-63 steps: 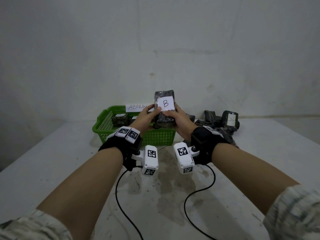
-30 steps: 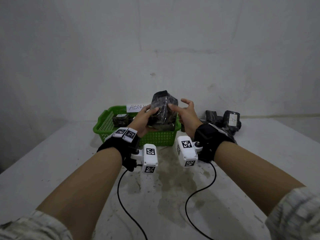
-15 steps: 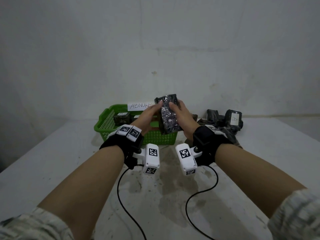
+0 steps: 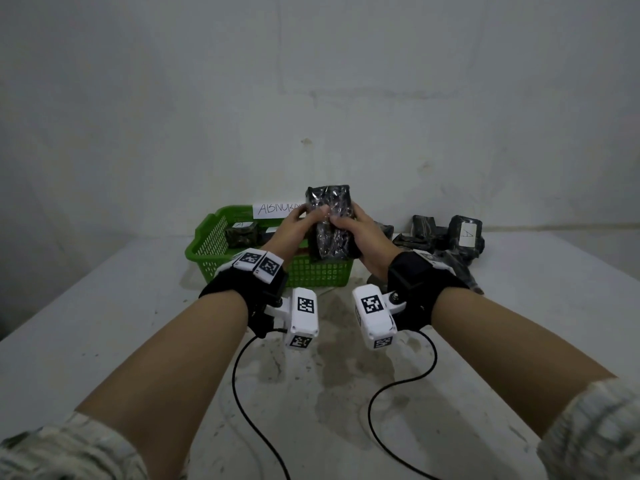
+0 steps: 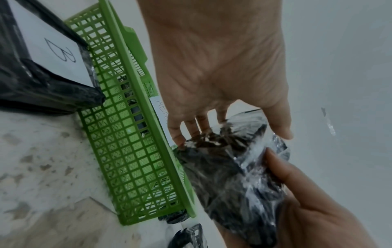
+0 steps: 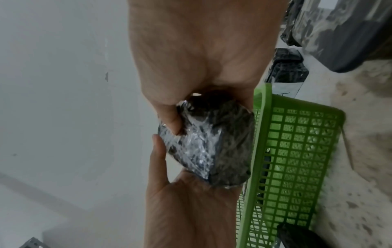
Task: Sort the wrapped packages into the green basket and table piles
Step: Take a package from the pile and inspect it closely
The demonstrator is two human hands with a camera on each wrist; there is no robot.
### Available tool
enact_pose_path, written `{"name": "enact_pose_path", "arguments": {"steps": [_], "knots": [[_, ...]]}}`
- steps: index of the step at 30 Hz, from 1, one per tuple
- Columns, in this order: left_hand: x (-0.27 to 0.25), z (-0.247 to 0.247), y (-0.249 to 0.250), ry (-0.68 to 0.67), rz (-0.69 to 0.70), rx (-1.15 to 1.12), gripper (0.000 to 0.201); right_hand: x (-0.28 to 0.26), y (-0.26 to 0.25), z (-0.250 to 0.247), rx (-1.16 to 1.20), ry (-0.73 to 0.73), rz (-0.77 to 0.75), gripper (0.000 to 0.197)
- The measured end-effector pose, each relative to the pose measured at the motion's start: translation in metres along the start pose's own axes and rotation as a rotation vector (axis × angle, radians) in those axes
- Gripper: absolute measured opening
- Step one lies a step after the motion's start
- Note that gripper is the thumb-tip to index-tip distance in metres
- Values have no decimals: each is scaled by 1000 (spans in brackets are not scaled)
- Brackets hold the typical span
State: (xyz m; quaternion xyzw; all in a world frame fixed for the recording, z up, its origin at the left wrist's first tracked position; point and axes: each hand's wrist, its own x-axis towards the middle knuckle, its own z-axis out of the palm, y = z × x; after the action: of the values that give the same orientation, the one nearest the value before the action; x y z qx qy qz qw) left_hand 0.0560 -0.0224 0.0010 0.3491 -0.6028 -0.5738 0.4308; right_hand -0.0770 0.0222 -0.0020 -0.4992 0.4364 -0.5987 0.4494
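Wrapped package [image 4: 330, 223] gripped upright by left hand [image 4: 289, 233] and right hand [image 4: 363, 237] above green basket [image 4: 207, 251] at table's far edge; some packages inside, pile [image 4: 446, 237] right, sorting unfinished.

1. Head view: dim, flat, greyish light with no clear source; corners darken, most at the lower left; the wall [image 4: 311, 81] looks grainy.
2. Soft, faint shadows lie on the table [image 4: 104, 323] beneath the forearms; straight edges bow toward the frame's sides.
3. Wrist views: brighter but smeared; the green basket [image 5: 131, 151] mesh blurs; white glare flecks the package [image 6: 207, 147] wrap.
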Motion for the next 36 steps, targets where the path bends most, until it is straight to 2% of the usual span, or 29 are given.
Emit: {"name": "enact_pose_path", "arguments": {"steps": [3,8,14,22,27,33,36], "knots": [[-1,0,-3,14,16,17,53,0,3,-1,33,6,-2,49],[4,-3,-4,43,49,-31,57,-8,-1,-3,84,-115,35,60],[4,-3,-2,-4,30,-3,60,-10,-3,-3,16,-44,-13,71],[3,-9,-8,27,52,-43,60,-7,5,-4,89,-126,79,84],[0,-9,-6,-11,43,17,63,-8,7,-4,72,-66,50,83],[-4,-6,-9,-23,61,52,66,-6,10,-7,119,-78,64,83],[-5,-7,-11,-54,55,19,76,-7,3,-7,97,-24,86,77]]}}
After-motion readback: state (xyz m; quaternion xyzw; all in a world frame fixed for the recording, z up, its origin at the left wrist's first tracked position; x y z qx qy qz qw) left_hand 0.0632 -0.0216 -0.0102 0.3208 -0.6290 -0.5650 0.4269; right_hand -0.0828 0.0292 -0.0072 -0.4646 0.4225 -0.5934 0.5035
